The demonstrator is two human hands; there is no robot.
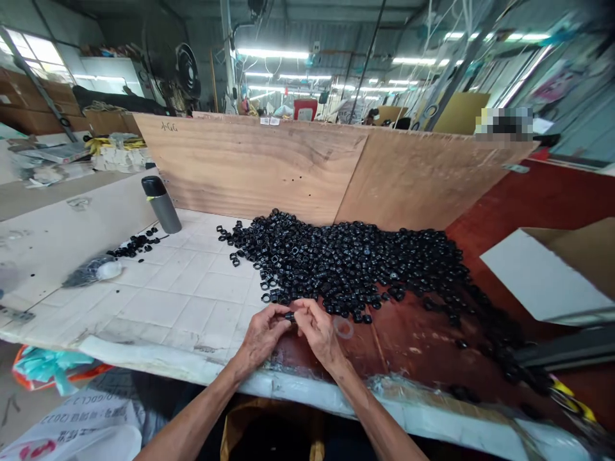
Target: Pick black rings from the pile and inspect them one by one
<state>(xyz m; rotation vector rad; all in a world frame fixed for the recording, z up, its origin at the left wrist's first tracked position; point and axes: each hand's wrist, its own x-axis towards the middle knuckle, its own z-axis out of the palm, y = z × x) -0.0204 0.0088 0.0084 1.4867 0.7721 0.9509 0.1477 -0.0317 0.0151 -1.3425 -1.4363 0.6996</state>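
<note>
A big heap of small black rings (350, 262) lies on the worktable, spread from the middle to the right. Just in front of the heap's near edge my left hand (262, 336) and my right hand (317, 333) meet with fingers pinched together around one small black ring (289, 315). Both hands hover low over the table near its front edge. A clear thin ring (343, 328) lies flat on the red surface right beside my right hand.
A wooden board (269, 163) stands as a wall behind the heap. A grey bottle with a black cap (161, 203) stands at the left, with a few loose black rings (137, 243) and a small plastic bag (91, 272) near it. A cardboard box (552, 275) sits on the right.
</note>
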